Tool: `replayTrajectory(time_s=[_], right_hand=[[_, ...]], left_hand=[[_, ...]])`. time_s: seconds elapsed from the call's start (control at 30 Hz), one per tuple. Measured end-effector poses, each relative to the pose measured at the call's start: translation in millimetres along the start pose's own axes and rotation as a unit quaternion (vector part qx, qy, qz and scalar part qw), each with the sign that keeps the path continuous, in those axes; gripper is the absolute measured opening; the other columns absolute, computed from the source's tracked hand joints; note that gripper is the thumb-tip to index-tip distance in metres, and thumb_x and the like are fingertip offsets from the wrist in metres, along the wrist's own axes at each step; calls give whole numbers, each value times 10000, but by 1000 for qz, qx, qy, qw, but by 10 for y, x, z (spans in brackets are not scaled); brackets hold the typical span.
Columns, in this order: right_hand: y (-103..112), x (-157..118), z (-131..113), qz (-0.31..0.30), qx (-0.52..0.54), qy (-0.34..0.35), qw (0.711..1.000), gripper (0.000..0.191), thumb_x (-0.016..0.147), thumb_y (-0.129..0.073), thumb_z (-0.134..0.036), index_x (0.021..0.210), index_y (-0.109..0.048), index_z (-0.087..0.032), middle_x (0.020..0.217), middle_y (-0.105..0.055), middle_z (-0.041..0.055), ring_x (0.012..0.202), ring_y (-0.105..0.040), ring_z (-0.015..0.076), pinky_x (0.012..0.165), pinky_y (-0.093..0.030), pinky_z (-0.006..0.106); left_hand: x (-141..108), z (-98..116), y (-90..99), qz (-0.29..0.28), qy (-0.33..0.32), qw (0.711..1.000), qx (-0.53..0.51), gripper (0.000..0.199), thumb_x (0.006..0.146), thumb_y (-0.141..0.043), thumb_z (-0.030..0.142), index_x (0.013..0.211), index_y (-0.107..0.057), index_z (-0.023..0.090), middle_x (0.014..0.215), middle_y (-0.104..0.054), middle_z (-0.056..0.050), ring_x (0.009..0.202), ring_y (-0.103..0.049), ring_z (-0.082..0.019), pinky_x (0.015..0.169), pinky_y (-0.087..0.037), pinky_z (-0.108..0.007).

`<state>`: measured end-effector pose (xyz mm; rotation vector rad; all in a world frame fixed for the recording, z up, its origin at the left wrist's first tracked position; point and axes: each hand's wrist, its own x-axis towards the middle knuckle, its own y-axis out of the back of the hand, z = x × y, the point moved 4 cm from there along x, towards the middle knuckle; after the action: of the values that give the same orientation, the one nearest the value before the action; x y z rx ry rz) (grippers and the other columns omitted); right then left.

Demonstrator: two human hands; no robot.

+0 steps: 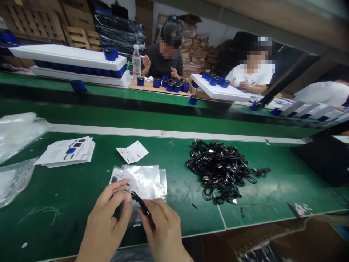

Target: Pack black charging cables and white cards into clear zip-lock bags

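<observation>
My right hand (163, 222) grips a coiled black cable (140, 203) between thumb and fingers. Beside it, the fingers of my left hand (109, 209) are closed at the edge of a clear plastic bag (133, 217), with the cable's end close to the fingertips. A printed leaflet (114, 175) shows just beyond the left fingers, partly hidden by them. More clear bags (148, 178) lie flat on the green table under and beyond my hands. To the right sits a tangled pile of black cables (220, 169) with metal plugs.
A folded leaflet (133, 152) and a leaflet stack (68, 151) lie at the left, near plastic-wrapped packs (19, 134). Past a white strip (163, 134) runs a belt with blue jars (193, 99). Co-workers sit behind it. A cardboard box (308, 242) stands at lower right.
</observation>
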<state>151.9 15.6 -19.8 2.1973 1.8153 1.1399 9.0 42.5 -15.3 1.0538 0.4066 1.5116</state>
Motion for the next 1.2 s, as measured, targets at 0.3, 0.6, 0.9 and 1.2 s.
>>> replayTrajectory(time_s=[0.3,0.6,0.9,1.2], right_hand=[[-18,130,-106,-171,241,-167,941,237,880,-480,-137,968,-691,-199,825,-676,25,747,-623,167,693,-479,242],[-8,119,-25,33,-50,11,998,187,856,-513,-113,872,-679,-200,844,-603,71,739,-549,185,620,-437,280],[85,240,-61,-211,106,-89,968,180,902,-507,-141,936,-673,-203,1153,-594,84,1150,-522,198,944,-443,316],[160,216,0,-91,61,-115,987,110,779,-644,-113,740,-660,-215,919,-671,42,924,-603,225,840,-454,378]], left_hand=[[-47,55,59,-31,-4,999,26,186,903,-425,319,819,-577,252,1271,-526,-51,997,-632,-203,718,-533,-281],[-143,162,12,-39,-53,998,7,128,885,-446,230,842,-565,245,1283,-446,-77,1110,-559,-222,869,-513,-331],[-165,223,-33,-26,-12,996,-82,153,896,-417,201,831,-547,250,1338,-401,-45,1273,-386,-237,1013,-353,-415],[-204,279,-17,-48,-55,995,-67,158,869,-443,160,836,-569,251,1363,-373,-63,1287,-386,-272,1008,-398,-452]])
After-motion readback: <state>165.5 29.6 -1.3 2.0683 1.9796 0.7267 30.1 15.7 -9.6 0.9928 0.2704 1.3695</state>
